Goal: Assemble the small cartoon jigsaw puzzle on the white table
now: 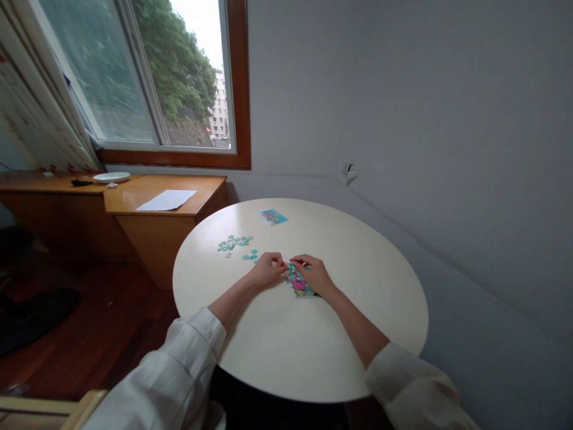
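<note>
A partly joined jigsaw puzzle [299,286] with a pink figure on teal lies on the round white table [286,352]. My left hand [267,270] is closed in a pinch at its upper left edge, with what looks like a small jigsaw piece at the fingertips. Over the puzzle's upper right side, my right hand [316,275] bends its fingers together, tips close to the left ones; whatever they grip is hidden. That hand covers part of the picture. Loose teal jigsaw pieces [233,243] lie in a scattered group to the left, with a smaller cluster [251,255] nearer my left hand.
A small colourful picture card [273,217] rests toward the table's far edge. Beyond on the left stands a wooden desk [210,191] bearing a paper sheet [167,200] and a white plate [111,177]. A wall [447,149] with a socket [350,171] runs along the right.
</note>
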Action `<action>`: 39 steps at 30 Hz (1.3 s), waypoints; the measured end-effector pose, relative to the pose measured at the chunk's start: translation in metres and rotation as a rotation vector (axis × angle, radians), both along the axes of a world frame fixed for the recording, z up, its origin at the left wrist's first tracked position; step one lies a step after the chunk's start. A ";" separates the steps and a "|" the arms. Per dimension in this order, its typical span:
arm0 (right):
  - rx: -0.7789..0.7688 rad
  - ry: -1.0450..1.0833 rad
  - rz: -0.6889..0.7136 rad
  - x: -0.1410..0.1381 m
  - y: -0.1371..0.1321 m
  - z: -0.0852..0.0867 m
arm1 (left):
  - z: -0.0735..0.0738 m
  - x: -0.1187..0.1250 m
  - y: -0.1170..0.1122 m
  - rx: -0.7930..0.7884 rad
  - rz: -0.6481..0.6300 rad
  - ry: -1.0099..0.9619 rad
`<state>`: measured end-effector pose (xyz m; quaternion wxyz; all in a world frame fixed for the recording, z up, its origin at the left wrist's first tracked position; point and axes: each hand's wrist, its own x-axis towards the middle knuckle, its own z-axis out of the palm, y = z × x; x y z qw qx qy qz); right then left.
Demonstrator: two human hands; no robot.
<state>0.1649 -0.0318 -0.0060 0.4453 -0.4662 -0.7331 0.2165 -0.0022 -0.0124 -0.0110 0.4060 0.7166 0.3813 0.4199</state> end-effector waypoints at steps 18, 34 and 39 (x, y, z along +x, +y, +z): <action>-0.068 0.081 0.049 0.000 0.005 -0.007 | 0.003 0.000 -0.002 -0.059 -0.023 0.001; -0.097 0.093 0.093 -0.001 0.004 -0.006 | 0.001 0.000 -0.002 -0.079 -0.043 0.015; -0.106 0.098 0.101 0.000 0.005 -0.008 | 0.002 -0.001 -0.003 -0.072 -0.047 0.025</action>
